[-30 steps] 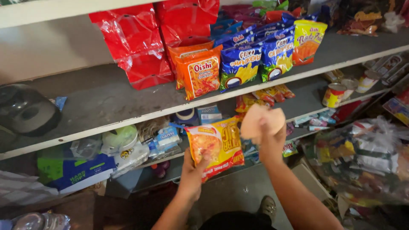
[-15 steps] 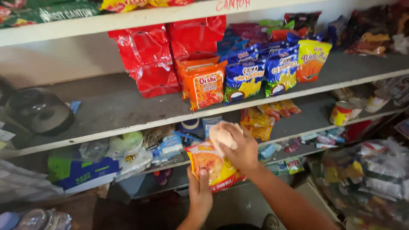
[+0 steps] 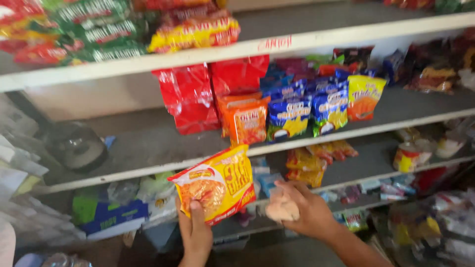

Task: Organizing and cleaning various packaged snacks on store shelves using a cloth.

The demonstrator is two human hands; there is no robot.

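Left hand (image 3: 194, 233) pinched the light, crinkly yellow-and-red plastic noodle packet (image 3: 216, 184) by its bottom edge; right hand (image 3: 303, 210) gripped a soft beige cloth (image 3: 281, 209).

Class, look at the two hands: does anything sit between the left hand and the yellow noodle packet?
Nothing visible does. The left hand already grips the yellow noodle packet at its lower edge; the right hand holds a pale cloth beside it.

Soft, even light on the shelves; dimmer underneath. Motion blur smears everything. Faint glare on the red bags (image 3: 188, 96).
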